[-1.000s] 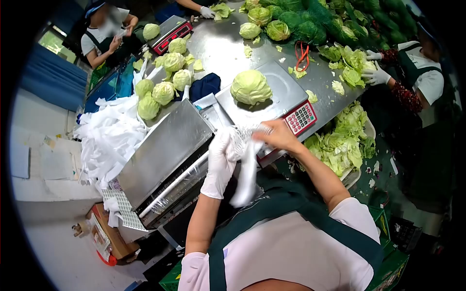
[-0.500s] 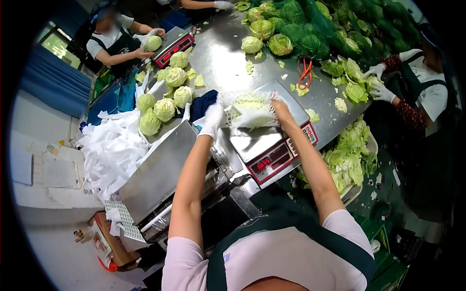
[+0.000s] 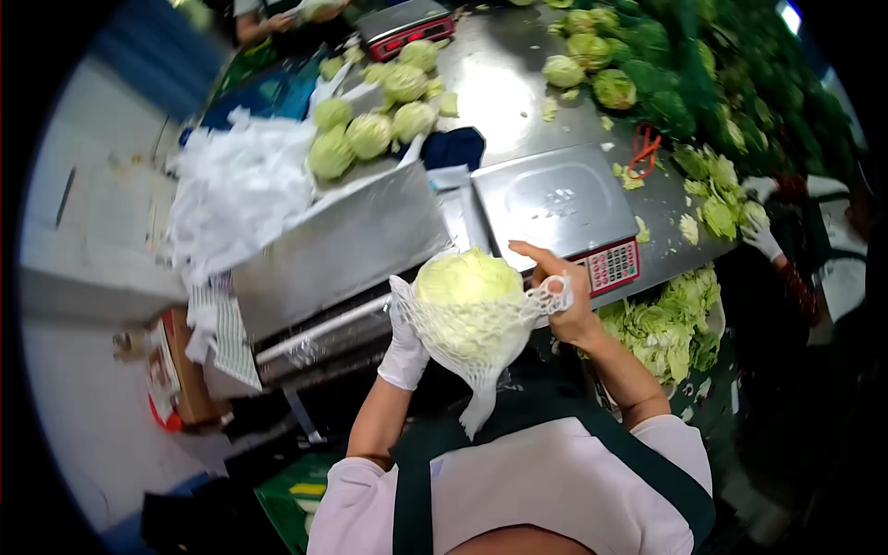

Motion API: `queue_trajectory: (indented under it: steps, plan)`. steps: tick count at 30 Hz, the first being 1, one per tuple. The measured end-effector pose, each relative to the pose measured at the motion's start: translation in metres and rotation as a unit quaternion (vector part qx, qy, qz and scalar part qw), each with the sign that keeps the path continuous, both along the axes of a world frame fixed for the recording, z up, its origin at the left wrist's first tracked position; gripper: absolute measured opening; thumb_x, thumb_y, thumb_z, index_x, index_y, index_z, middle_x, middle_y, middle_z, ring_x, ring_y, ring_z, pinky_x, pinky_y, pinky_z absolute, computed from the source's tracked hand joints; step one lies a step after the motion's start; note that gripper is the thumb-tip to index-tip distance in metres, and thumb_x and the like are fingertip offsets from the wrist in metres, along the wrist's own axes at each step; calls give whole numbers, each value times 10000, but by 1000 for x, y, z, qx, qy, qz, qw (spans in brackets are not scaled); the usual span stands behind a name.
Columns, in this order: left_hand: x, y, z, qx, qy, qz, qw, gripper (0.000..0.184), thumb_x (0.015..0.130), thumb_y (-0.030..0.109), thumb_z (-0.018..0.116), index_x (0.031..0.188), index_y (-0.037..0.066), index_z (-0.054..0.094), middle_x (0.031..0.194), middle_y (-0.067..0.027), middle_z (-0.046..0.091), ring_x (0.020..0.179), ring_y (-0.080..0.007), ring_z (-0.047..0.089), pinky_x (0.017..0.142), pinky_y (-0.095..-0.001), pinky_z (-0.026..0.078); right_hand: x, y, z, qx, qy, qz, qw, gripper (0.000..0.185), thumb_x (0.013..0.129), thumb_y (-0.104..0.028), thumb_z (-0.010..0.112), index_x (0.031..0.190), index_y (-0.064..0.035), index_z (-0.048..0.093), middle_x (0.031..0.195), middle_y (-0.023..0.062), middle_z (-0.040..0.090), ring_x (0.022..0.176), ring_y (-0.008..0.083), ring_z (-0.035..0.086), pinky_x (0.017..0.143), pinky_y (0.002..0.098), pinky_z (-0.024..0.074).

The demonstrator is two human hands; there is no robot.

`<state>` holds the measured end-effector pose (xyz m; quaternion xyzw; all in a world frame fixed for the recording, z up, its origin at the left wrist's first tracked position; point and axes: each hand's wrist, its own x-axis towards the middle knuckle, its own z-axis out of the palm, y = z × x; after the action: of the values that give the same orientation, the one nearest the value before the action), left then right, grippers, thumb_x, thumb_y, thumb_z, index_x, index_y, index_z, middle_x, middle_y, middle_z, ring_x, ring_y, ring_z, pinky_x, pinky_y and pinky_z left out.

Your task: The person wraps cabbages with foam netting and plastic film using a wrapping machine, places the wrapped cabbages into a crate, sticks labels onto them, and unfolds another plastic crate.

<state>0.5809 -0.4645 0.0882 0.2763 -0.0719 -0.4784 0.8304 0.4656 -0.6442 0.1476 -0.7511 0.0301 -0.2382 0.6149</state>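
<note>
A pale green cabbage hangs in front of my chest, partly covered by a white foam net. Its top is bare, and the net's tail dangles below. My left hand, in a white glove, grips the net at the cabbage's left side; some of its fingers are hidden behind. On the other side, my bare right hand pinches the stretched net edge, with the index finger pointing out. Just beyond the cabbage stands a weighing scale with a bare steel pan and red-framed keypad.
A slanted steel machine cover lies left, beside a heap of white nets. Several cabbages sit behind it. Trimmed leaves fill a crate at right. A co-worker's gloved hands handle leaves; another person is near a second scale.
The netted cabbage has come off the scale pan and moved toward my body, held by both hands. The camera view has shifted, and the scale's pan is now bare.
</note>
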Motion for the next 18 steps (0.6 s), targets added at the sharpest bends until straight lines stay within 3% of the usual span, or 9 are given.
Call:
queue_trajectory:
  steps: [2,3,6,7,8,13,15,17,18]
  plan:
    - [-2,30,-8,-39,24,19,999,906,769,723,318,1340,20,289,1343,-188,357,1211,-361,374,1011,-488,298,2,19,10,13,-57,44,997,263,867,-140,433,944,40,609,1003,137,620,847,203,609,794,275,446]
    - [-7,45,-5,-32,83,29,996,887,777,713,324,1316,8,328,1325,-192,383,1198,-345,395,1012,-468,306,-5,26,26,136,109,78,982,250,832,-73,418,958,75,575,969,155,624,800,224,621,785,293,464]
    - [-27,80,8,-27,193,63,979,790,827,636,346,1255,-25,392,1237,-217,460,1126,-335,475,973,-445,372,42,47,16,462,228,54,855,232,865,-94,405,935,98,516,851,170,615,748,197,631,674,287,524]
    - [-37,89,19,26,54,103,993,724,848,589,338,1236,-16,416,1218,-204,478,1109,-328,488,958,-443,391,59,52,3,507,270,71,816,208,874,-114,434,922,63,532,856,164,618,726,199,634,663,284,536]
    - [-44,99,25,83,-87,138,983,660,869,542,329,1217,-7,440,1199,-191,497,1092,-321,502,942,-442,410,66,58,-34,505,312,105,798,215,872,-120,438,947,56,535,891,166,615,776,210,633,720,325,530]
    - [-50,147,-8,160,-39,219,962,595,881,482,324,1209,0,447,1191,-172,505,1074,-310,513,916,-445,434,40,134,-72,553,421,208,688,318,873,-157,486,1099,65,513,1018,157,603,885,199,624,760,307,532]
    - [-50,161,-27,197,-11,250,948,564,887,451,322,1205,4,451,1187,-163,509,1066,-305,519,903,-447,446,28,153,-30,376,462,153,789,325,855,-178,558,1101,32,533,1036,123,597,907,167,606,790,286,505]
    - [-40,174,-26,-104,146,209,961,475,904,332,288,1235,21,428,1247,-158,461,1103,-308,490,938,-463,412,41,137,-74,14,311,162,936,361,857,-196,573,1141,17,508,1030,82,589,905,148,584,809,277,469]
    - [-30,171,-12,-57,143,256,954,465,907,311,276,1239,22,424,1260,-165,447,1121,-312,475,952,-470,395,52,133,-63,114,235,132,956,473,842,-239,601,1212,10,445,1106,71,541,973,149,531,832,273,437]
